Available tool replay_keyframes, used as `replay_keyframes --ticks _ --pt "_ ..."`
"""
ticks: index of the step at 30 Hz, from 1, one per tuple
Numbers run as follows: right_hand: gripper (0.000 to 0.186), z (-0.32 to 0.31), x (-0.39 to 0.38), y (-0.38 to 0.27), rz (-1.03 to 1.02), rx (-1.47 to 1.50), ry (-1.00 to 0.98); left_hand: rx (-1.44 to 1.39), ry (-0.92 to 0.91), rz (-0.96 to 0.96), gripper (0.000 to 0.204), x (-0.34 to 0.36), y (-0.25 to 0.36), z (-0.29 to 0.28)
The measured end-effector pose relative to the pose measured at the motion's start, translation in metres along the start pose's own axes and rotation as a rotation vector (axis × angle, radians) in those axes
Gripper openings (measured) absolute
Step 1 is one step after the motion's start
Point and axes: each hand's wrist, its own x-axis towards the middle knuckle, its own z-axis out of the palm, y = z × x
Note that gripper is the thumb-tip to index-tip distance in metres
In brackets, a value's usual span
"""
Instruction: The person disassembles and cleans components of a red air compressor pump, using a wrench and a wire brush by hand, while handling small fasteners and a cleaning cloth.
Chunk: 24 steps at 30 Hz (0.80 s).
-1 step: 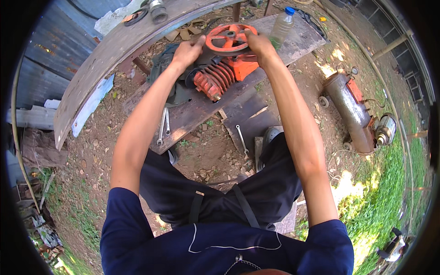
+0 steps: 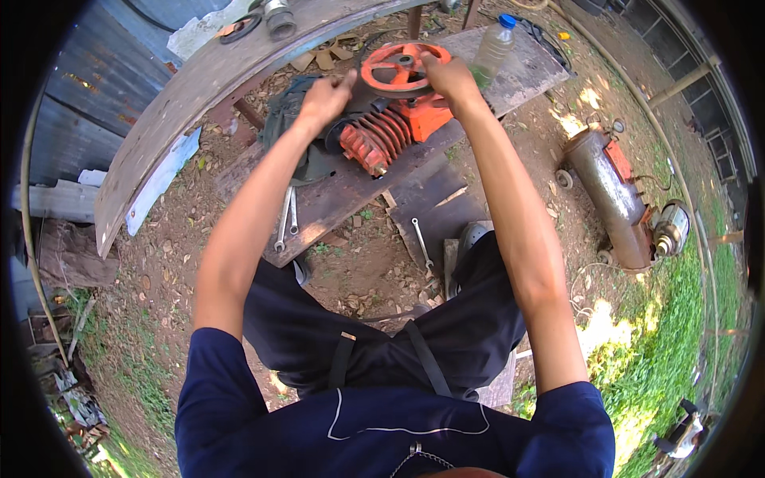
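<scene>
An orange air compressor pump [image 2: 430, 116] with a finned cylinder [image 2: 378, 140] lies on a low wooden bench. At its far end an orange spoked pulley wheel [image 2: 396, 85] faces up. My right hand [image 2: 449, 80] grips the wheel's right rim, thumb on top and the other fingers partly hidden beneath. Just off the left rim is my left hand [image 2: 325, 102], its fingers curled in with the thumb raised and nothing visible in them. A dark green cloth [image 2: 285, 103] lies beside and behind my left hand.
Two wrenches [image 2: 288, 219] lie on the bench's near left part; another wrench [image 2: 422, 241] rests on a dark board below. Behind my right hand stands a plastic bottle [image 2: 496, 49] with a blue cap. A rusty compressor tank [image 2: 610, 187] lies on the ground at right.
My left hand has drawn slightly away from the wheel's left rim. My right hand has shifted slightly along the rim, and the view has moved a little.
</scene>
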Motion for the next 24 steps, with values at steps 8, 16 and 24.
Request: replay_keyframes --ticks 8,16,24 --pt "0.060 0.019 -0.004 -0.048 -0.471 -0.832 -0.015 0.059 0.077 0.263 0.060 -0.098 -0.011 0.007" --pt "0.086 0.075 -0.021 -0.074 -0.290 -1.262 -0.146 0.093 -0.001 0.363 0.101 -0.117 -0.036 0.008" --pt "0.052 0.075 -0.009 -0.060 -0.334 -1.128 -0.213 0.131 -0.013 0.447 0.100 -0.105 -0.051 0.009"
